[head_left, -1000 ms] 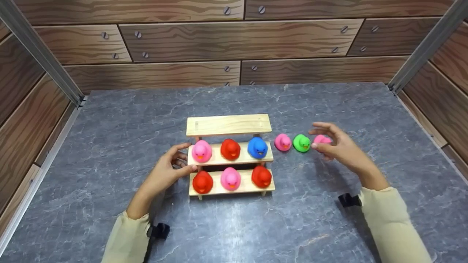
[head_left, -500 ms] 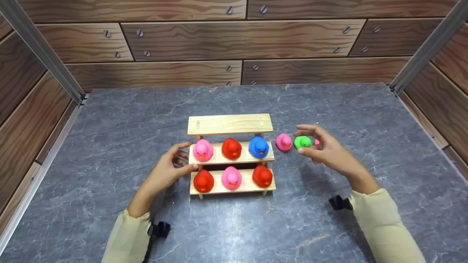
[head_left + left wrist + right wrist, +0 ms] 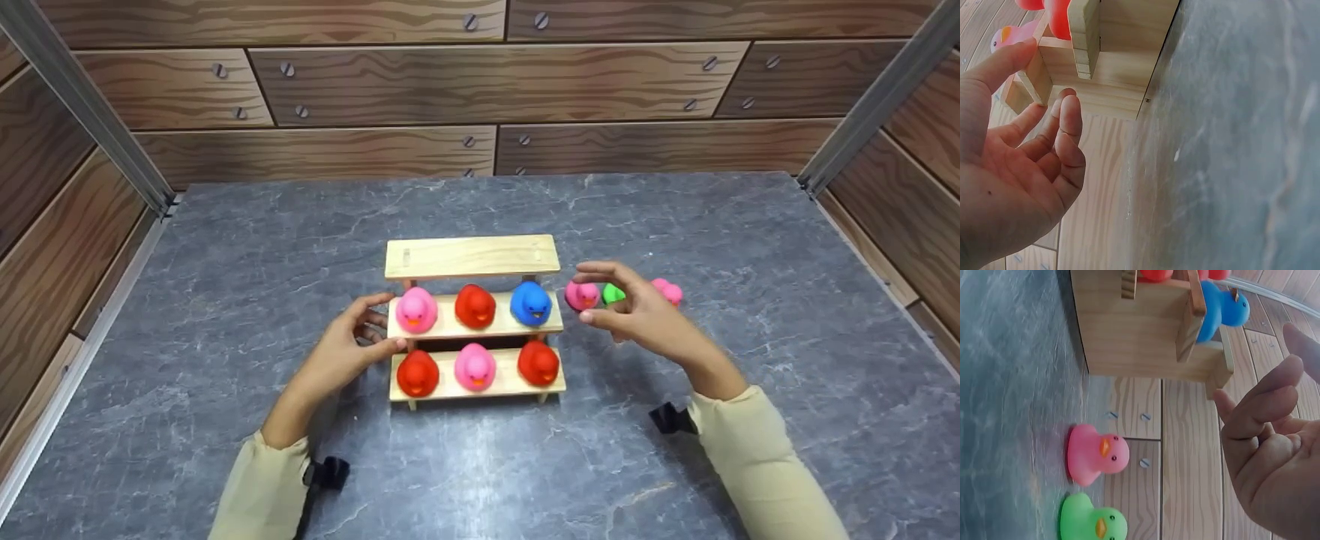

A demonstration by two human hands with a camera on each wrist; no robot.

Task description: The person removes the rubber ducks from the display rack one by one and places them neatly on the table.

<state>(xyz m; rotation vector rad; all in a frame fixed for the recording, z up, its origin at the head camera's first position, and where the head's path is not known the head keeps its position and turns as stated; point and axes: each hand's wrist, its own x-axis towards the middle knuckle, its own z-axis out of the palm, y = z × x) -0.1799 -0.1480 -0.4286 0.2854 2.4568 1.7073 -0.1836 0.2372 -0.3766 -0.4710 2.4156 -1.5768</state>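
A three-tier wooden display stand [image 3: 472, 255] stands mid-table. My left hand [image 3: 341, 352] holds the left end of its middle tier between thumb and index finger, the other fingers curled below in the left wrist view. On the middle tier sit a pink duck [image 3: 415, 310], a red duck [image 3: 475, 306] and a blue duck [image 3: 531, 304]. The bottom tier bears a red duck [image 3: 418, 373], a pink duck [image 3: 475, 367] and another red duck [image 3: 538, 363]. My right hand [image 3: 637, 315], thumb and fingers apart, hovers beside the table's nearest pink duck [image 3: 1098, 454], holding nothing.
Right of the stand, a green duck [image 3: 1093, 520] is partly hidden by my right hand in the head view. A further pink duck [image 3: 667, 291] sits beyond it on the grey marbled table [image 3: 480, 480]. Wood-patterned walls [image 3: 495, 82] enclose the back and sides.
My right hand has moved left past the farther pink duck and the green duck, toward the pink duck nearest the stand. My left hand stays at the stand's end.
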